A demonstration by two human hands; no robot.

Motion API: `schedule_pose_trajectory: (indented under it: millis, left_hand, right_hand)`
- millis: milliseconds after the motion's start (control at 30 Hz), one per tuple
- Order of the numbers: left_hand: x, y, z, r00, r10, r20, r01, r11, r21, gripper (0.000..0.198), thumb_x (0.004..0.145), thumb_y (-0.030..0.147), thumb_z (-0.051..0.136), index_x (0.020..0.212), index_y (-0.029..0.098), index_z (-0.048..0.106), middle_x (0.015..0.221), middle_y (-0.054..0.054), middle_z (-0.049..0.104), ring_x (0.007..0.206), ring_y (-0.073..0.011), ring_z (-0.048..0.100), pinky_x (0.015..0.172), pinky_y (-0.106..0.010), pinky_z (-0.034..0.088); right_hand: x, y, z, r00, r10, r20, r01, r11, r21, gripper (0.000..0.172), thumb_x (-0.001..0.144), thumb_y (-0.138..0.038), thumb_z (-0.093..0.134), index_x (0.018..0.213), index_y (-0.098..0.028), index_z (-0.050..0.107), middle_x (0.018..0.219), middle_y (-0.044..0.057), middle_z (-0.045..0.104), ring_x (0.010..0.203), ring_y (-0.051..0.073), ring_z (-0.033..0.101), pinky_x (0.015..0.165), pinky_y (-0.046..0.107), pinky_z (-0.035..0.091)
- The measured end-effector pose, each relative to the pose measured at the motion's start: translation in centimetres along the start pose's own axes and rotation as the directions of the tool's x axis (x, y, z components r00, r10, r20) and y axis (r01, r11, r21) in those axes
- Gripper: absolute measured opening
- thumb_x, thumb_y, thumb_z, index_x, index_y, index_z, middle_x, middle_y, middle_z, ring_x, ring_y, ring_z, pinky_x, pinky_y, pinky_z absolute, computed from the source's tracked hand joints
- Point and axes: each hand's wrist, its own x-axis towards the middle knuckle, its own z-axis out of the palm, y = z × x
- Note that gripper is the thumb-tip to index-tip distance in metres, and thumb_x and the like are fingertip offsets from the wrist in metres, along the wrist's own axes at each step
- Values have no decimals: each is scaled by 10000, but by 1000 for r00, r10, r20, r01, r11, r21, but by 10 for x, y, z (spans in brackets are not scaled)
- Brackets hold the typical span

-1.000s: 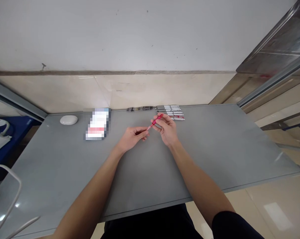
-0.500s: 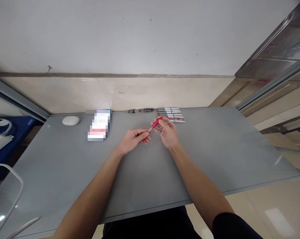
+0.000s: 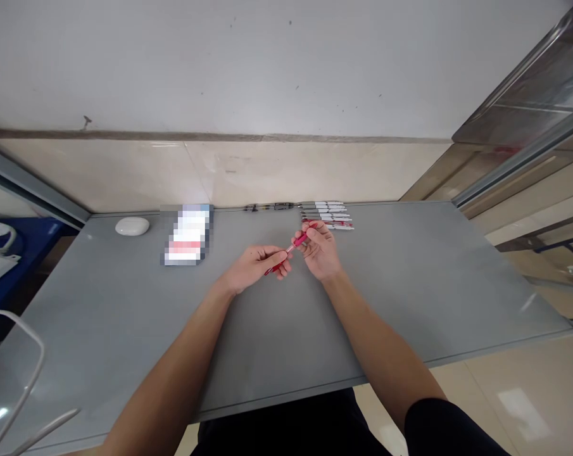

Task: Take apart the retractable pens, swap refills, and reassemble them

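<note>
The left hand point(image 3: 254, 266) pinches the lower end of the red pen point(image 3: 297, 241) between thumb and forefinger. The right hand point(image 3: 320, 250) closes its fingertips on the upper end. Both grips are narrow and closed on the barrel. The pen sits just above centre frame, tilted up to the right and lifted off the grey table point(image 3: 409, 297). Only a short stretch of red shows between the two hands.

The step in hand appears to be work on the pen's two ends, either joining or separating them.
- Hold both ends on one axis. A bend at the middle could jam or crack the barrel.
- Apply force along the barrel or as a twist, not sideways.
- Grip with the fingertips only, so that the joint is in sight.

Just beyond the right hand, in the upper centre of the frame, a row of pens point(image 3: 328, 216) lies near the far table edge. Avoid pushing the right hand forward into it. A blurred box point(image 3: 185, 235) and a white oval case point(image 3: 132, 226) lie to the upper left, well apart from the hands. Below the hands, bare table surface runs down to the near edge, with further room to the right.
</note>
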Motion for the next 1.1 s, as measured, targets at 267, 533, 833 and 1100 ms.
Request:
schedule_pose_trajectory:
  millis: [267, 533, 833, 1100]
  left_hand:
    - [6, -7, 0, 987, 106, -118, -87, 984, 156, 295, 860, 421, 580, 870, 145, 684, 781, -36, 656, 664, -124, 581, 691, -277, 507]
    - [3, -4, -1, 997, 61, -49, -56, 993, 100, 348, 885, 450, 534, 802, 140, 667, 790, -58, 665, 681, -142, 601, 705, -296, 514]
    - [1, -2, 0, 1000, 21, -17, -22, 999, -36, 308, 878, 425, 573, 881, 135, 678, 789, -56, 663, 672, -134, 599, 683, -295, 497]
    - [3, -7, 0, 998, 19, -53, -18, 1000, 13, 291, 835, 425, 627, 844, 142, 697, 805, -59, 665, 691, -135, 579, 664, -285, 489]
  right_hand:
    - [1, 0, 4, 998, -17, -54, 18, 1000, 7, 187, 685, -281, 757, 753, -256, 585, 796, -73, 648, 726, 94, 650, 716, 260, 581]
    - [0, -2, 4, 1000, -2, -30, 2, 1000, 2, 205, 680, -303, 755, 806, -280, 594, 812, -80, 647, 740, 94, 658, 695, 243, 574]
    - [0, -1, 1, 1000, -16, 8, 16, 1000, 26, 172, 672, -290, 767, 781, -281, 634, 803, -77, 656, 759, 98, 660, 706, 247, 580]
    - [0, 0, 5, 998, -34, -55, 33, 999, -25, 145, 689, -284, 763, 766, -266, 642, 766, -75, 644, 706, 92, 644, 666, 252, 573]
